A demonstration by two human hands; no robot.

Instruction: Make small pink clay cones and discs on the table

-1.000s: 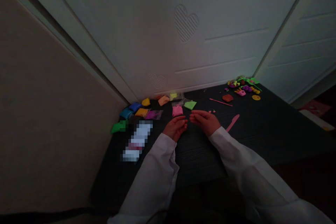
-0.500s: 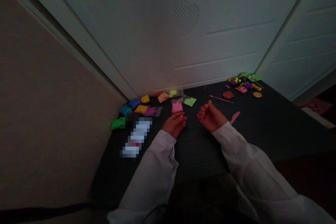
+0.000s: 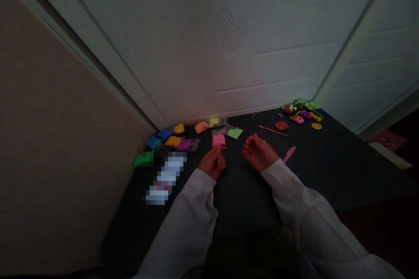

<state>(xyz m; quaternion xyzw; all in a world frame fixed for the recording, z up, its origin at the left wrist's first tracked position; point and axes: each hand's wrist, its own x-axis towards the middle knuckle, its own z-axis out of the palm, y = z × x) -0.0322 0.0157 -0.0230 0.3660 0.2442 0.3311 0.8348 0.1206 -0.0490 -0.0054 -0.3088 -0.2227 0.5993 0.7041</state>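
My left hand is above the dark table with its fingers curled in and the thumb pressed near the index finger. Just beyond it lies a pink clay packet. Facing it across a small gap, my right hand is closed too, fingertips gathered against the thumb. Whatever either hand may pinch is too small and dim to make out. Beside my right wrist is a pink plastic knife, partly hidden by the sleeve. A thin pink stick lies behind that hand, close to a flat red clay piece.
Clay packets, among them a light green one, a purple one and a blue one, line the table's back left. A blurred bright phone-like rectangle lies left. Small clay figures and a yellow disc sit back right, by a white panel.
The view has tilted up slightly, so the table sits lower. My left hand has drawn back a little and turned. My right hand's fingers remain curled.
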